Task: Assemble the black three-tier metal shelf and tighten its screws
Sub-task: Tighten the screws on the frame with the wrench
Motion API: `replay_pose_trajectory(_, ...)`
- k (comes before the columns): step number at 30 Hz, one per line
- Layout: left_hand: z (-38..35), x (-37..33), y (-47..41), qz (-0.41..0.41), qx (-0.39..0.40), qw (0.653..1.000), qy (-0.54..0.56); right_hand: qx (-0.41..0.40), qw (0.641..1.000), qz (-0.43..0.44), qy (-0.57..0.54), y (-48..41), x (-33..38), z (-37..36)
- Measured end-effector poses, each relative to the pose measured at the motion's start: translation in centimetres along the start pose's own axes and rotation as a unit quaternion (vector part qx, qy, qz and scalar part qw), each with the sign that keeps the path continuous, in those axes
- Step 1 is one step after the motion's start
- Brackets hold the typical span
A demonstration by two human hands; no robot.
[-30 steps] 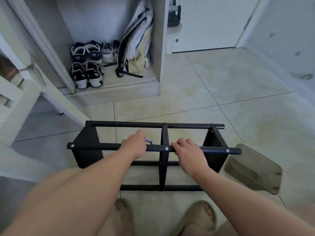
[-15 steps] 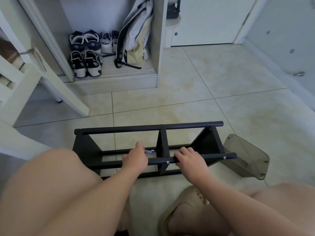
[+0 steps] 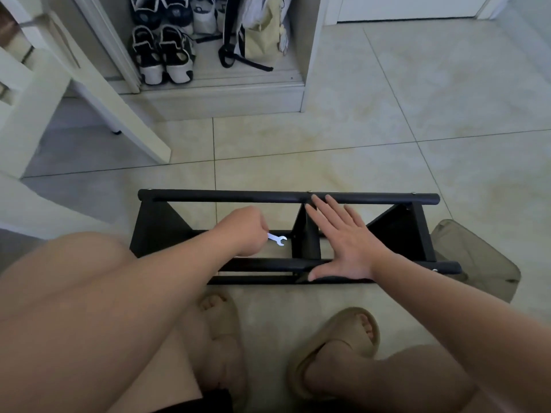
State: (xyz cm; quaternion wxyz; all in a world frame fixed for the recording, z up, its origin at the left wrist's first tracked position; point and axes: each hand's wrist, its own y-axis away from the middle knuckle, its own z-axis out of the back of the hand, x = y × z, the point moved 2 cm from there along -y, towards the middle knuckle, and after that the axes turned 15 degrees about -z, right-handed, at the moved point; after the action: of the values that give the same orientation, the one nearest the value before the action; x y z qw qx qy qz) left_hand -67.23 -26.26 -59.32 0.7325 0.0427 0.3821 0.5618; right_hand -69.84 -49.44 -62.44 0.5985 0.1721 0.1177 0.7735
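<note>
On the tiled floor (image 3: 447, 114), just ahead of the person's sandals (image 3: 337, 344), sits the black shelf frame (image 3: 417, 234), its long rails running left to right. The left hand (image 3: 243, 229) reaches in over the near rail (image 3: 262, 264), fingers curled into a fist round a small silver wrench (image 3: 278, 239) whose open end points toward the centre divider (image 3: 305, 242). The right hand (image 3: 346, 242) lies spread flat, palm down, across the frame, thumb at the near rail, fingertips (image 3: 315, 200) touching the far rail (image 3: 208, 195) beside the divider.
</note>
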Motion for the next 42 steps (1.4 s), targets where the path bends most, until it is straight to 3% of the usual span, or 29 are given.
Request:
replay_pose_trajectory(8,-2.2,-0.7,-2.0,-0.02,0.05,0.999,-0.002,0.004,0.997,0.035,-0.063,-0.4,0.0,-1.9)
replay_pose_trajectory(13,-1.8,-0.4,-2.1,-0.02,0.08,0.996,-0.016,0.011,0.995,0.014,-0.094,1.3,1.5,-2.9)
replay_pose_trajectory(26,-0.4,-1.0,1.2,-0.012,0.059,0.996,0.066,-0.005,0.994,-0.05,-0.093,3.7,2.6,-4.1)
replay_pose_trajectory(32,-1.0,-2.5,0.0,-0.026,0.074,0.997,0.004,-0.014,0.994,-0.079,-0.078,3.8,3.0,-4.4)
replay_pose_trajectory(36,-2.1,-3.0,-1.2,-0.066,0.142,0.986,-0.05,-0.03,0.994,-0.077,-0.07,3.8,3.0,-4.5)
replay_pose_trajectory(39,-2.2,-2.4,-1.7,-0.048,0.141,0.987,0.062,-0.036,0.994,-0.074,-0.074,3.7,2.9,-4.5)
replay_pose_trajectory(42,-3.1,-1.9,-2.1,0.028,0.112,0.971,0.211,-0.042,0.994,-0.075,-0.074,3.8,2.9,-4.5)
